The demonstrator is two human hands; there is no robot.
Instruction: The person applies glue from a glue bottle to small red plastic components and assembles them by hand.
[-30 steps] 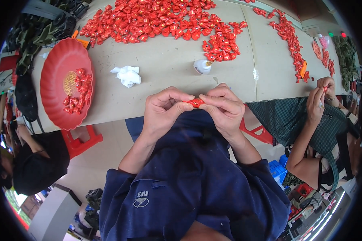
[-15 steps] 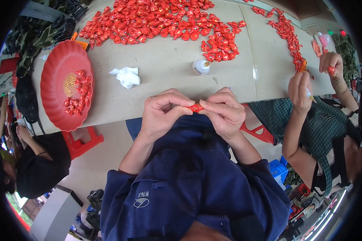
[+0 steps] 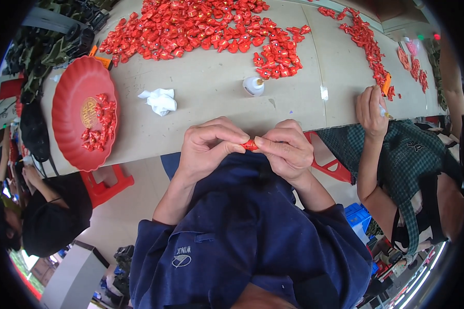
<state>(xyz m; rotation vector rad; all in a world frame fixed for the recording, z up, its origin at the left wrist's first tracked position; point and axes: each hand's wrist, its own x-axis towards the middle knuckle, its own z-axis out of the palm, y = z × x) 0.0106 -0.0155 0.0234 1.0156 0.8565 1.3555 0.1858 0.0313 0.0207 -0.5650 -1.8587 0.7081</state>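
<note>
1. Far left, a scalloped red tray (image 3: 67, 110) reaches the near edge of the worktop (image 3: 206, 85), small red figures (image 3: 106, 116) inside.
2. Now a crumpled white tissue (image 3: 161, 102), and beyond, a big red heap (image 3: 185, 31) towards the far edge.
3. Left hand (image 3: 207, 149): thumb and finger pinching one little red piece (image 3: 249, 145), right by the near edge!
4. Beyond that piece, a white bottle (image 3: 252, 87).
5. Right hand (image 3: 287, 153) pinches the piece's other end.
6. Further right, a co-worker's hand (image 3: 371, 110), near the same edge.
</note>
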